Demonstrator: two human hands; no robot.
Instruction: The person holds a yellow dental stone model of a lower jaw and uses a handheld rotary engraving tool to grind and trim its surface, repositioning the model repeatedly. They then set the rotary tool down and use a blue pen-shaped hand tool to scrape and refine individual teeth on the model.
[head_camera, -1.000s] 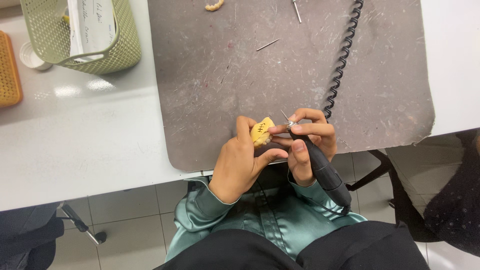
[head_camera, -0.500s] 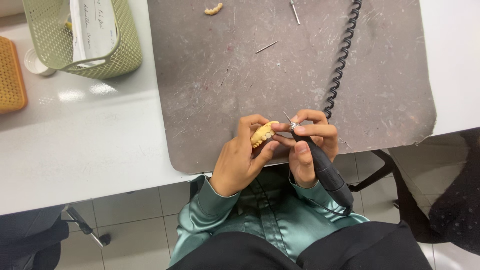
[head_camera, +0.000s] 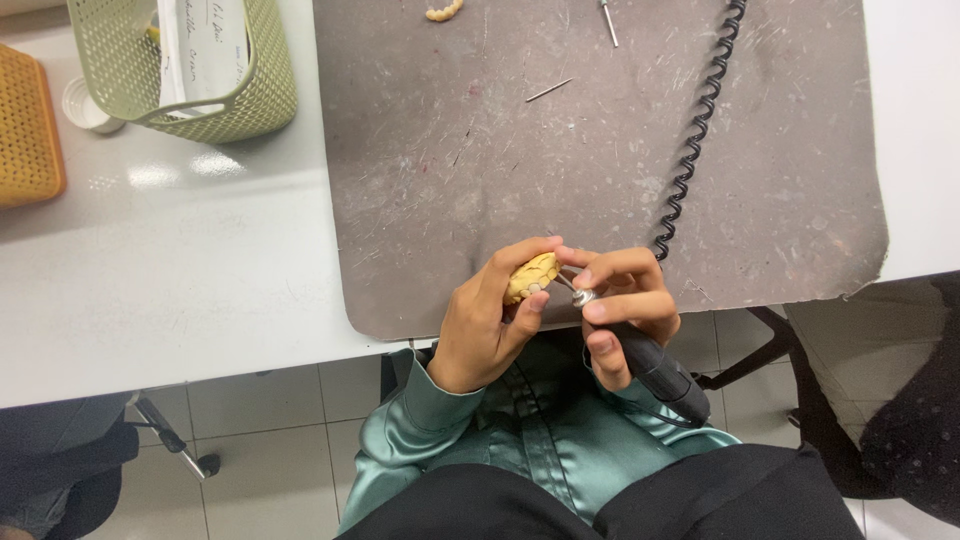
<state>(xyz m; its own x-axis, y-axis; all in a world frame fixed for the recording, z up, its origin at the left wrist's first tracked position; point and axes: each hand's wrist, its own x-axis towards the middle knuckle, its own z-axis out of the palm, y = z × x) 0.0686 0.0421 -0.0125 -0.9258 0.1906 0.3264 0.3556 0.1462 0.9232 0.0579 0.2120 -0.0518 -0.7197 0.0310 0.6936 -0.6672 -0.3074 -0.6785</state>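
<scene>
Our left hand (head_camera: 490, 320) is closed around a small yellow dental cast (head_camera: 531, 277), pinching it between thumb and fingertips just above the near edge of the grey mat (head_camera: 600, 150). Our right hand (head_camera: 620, 300) grips a dark rotary handpiece (head_camera: 650, 365) like a pen, its metal tip touching the cast's right side; the bur itself is too small to make out. A black coiled cord (head_camera: 700, 120) runs away beyond the right hand. The cast looks light, rigid and probably brittle, so we judge it best held by its broad base, with the fingers clear of the teeth. A green basket (head_camera: 190, 70) sits far left of the left hand.
</scene>
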